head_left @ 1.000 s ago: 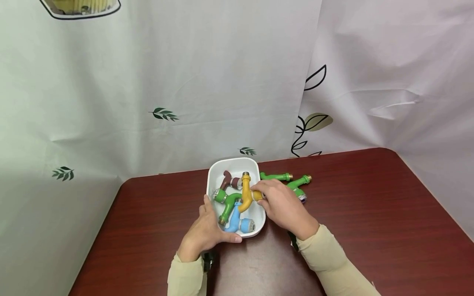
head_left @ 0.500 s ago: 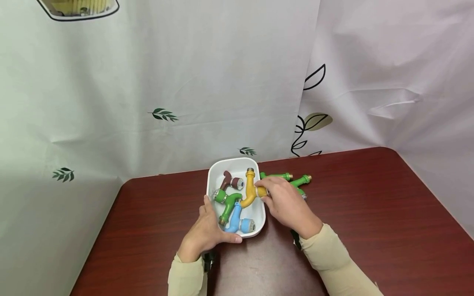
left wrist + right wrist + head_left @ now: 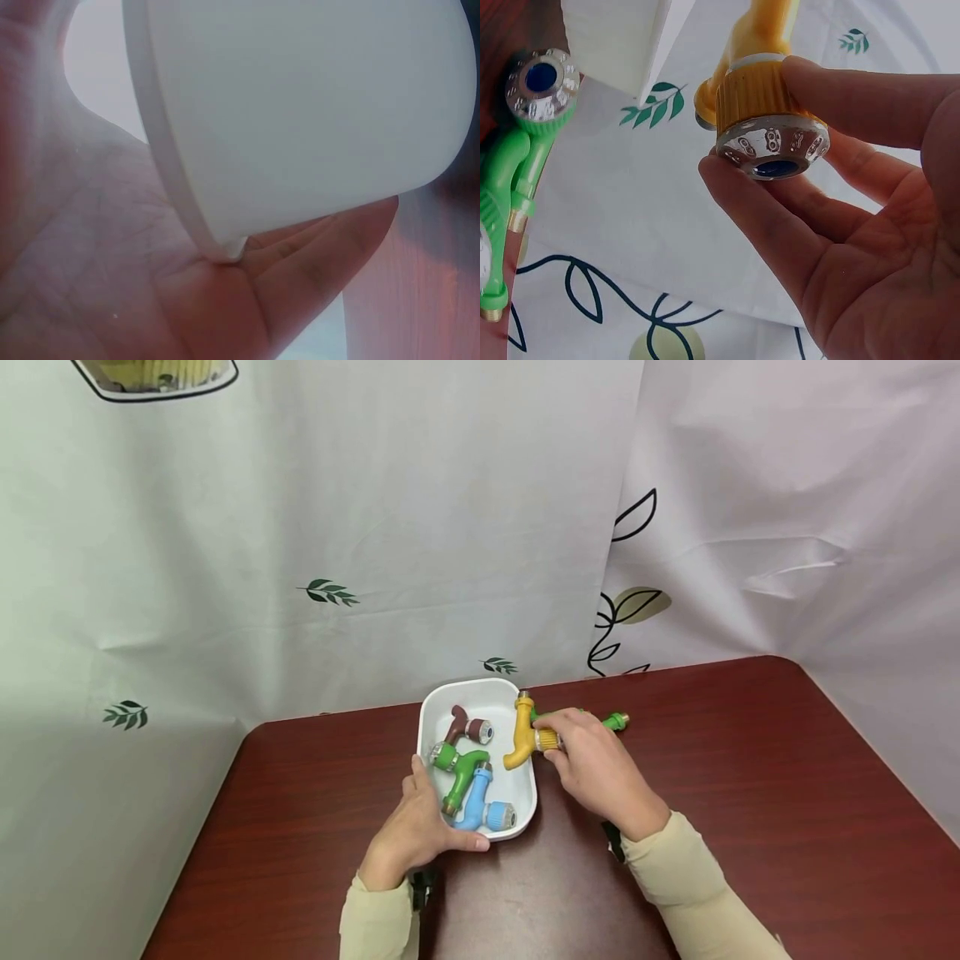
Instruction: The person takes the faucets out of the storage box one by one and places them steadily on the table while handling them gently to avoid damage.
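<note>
My right hand (image 3: 600, 768) pinches a yellow tap (image 3: 524, 733) by its ribbed handle, over the right rim of a white plastic tray (image 3: 422, 720). The right wrist view shows thumb and fingers around that handle (image 3: 754, 94), with its clear, blue-centred cap towards the camera. At the tray's near left corner my left hand (image 3: 412, 837) grips the tray, thumb along the front and fingers along the left side. Its fingers lie against the outer wall (image 3: 315, 112) in the left wrist view. Inside the tray lie a maroon tap (image 3: 456, 725), a green tap (image 3: 467, 770) and a light blue tap (image 3: 472, 806).
More green taps (image 3: 617, 722) lie on the dark red table (image 3: 750, 793) right of the tray, mostly hidden behind my right hand; the right wrist view shows two green taps (image 3: 544, 112) close together. A pale, leaf-printed cloth (image 3: 420, 543) hangs behind the table.
My right hand has lifted the yellow tap and moved it right and away from me, from over the middle of the tray to its right rim. The left hand stays on the tray.
</note>
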Demonstrator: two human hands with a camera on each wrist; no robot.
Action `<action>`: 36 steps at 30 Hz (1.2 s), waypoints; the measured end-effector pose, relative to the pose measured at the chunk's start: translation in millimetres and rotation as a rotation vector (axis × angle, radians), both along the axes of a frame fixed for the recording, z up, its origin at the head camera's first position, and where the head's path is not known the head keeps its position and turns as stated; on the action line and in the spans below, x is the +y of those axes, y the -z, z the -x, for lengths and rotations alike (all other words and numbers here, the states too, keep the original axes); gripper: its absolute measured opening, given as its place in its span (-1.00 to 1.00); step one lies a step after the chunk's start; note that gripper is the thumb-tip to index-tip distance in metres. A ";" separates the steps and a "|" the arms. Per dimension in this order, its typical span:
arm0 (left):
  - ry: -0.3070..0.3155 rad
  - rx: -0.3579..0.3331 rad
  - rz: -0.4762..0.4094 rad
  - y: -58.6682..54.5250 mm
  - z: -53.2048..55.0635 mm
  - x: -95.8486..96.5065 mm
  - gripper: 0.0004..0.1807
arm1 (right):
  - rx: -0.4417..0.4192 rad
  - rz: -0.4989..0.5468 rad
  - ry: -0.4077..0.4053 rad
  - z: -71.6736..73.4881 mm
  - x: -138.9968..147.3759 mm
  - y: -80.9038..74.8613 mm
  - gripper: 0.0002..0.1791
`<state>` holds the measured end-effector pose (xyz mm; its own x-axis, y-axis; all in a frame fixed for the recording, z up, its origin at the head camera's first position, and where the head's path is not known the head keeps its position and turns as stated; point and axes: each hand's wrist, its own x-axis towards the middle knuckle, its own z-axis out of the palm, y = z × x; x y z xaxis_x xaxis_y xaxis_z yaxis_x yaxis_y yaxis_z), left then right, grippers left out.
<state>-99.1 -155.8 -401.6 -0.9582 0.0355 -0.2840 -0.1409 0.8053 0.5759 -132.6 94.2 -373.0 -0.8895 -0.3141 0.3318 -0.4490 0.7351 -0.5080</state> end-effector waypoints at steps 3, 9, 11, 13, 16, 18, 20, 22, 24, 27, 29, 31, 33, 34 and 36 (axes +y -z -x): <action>0.000 -0.002 0.005 -0.5 0.1 0.1 0.77 | -0.013 0.003 0.020 -0.3 4.0 -1.2 -0.61; 0.000 -0.005 0.011 -0.3 0.0 0.7 0.77 | -0.008 0.011 0.047 -1.4 11.0 -0.4 -0.61; 0.000 -0.008 0.010 -0.4 -0.1 0.9 0.77 | -0.001 0.015 0.052 -1.3 13.4 0.8 -0.62; -0.001 -0.010 0.010 -0.6 -0.2 1.1 0.77 | -0.003 0.019 0.059 -1.2 16.0 1.4 -0.62; 0.002 -0.011 0.010 -0.9 -0.4 1.0 0.77 | -0.010 0.024 0.071 -1.2 20.0 1.1 -0.63; 0.001 -0.009 0.010 -1.1 -0.6 0.9 0.77 | -0.014 0.027 0.077 -1.0 22.8 1.0 -0.63; 0.002 -0.006 0.009 -1.1 -0.7 0.8 0.77 | -0.013 0.029 0.083 -0.9 25.6 1.0 -0.63; 0.002 -0.005 0.009 -1.3 -0.8 0.6 0.77 | -0.014 0.030 0.087 -0.6 28.7 1.4 -0.63; 0.001 -0.003 0.008 -1.1 -1.0 0.5 0.77 | -0.014 0.030 0.092 -0.2 32.0 1.8 -0.64; 0.000 -0.004 0.008 -1.1 -1.1 0.4 0.77 | -0.013 0.032 0.102 0.9 37.1 2.4 -0.65; -0.001 -0.004 0.008 -0.7 -1.0 0.3 0.77 | -0.009 0.033 0.107 1.9 40.1 2.5 -0.64; -0.002 -0.004 0.008 -0.4 -0.7 0.2 0.77 | -0.006 0.032 0.112 2.6 42.8 2.4 -0.64; -0.001 -0.001 0.006 -0.4 -0.5 0.1 0.76 | -0.011 0.029 0.118 3.1 45.4 2.1 -0.64; -0.001 0.000 0.005 0.0 -0.3 -0.1 0.76 | -0.016 0.026 0.121 3.3 46.6 1.9 -0.64; -0.002 -0.001 0.003 0.0 -0.1 -0.2 0.76 | -0.034 0.022 0.126 3.7 49.0 1.3 -0.64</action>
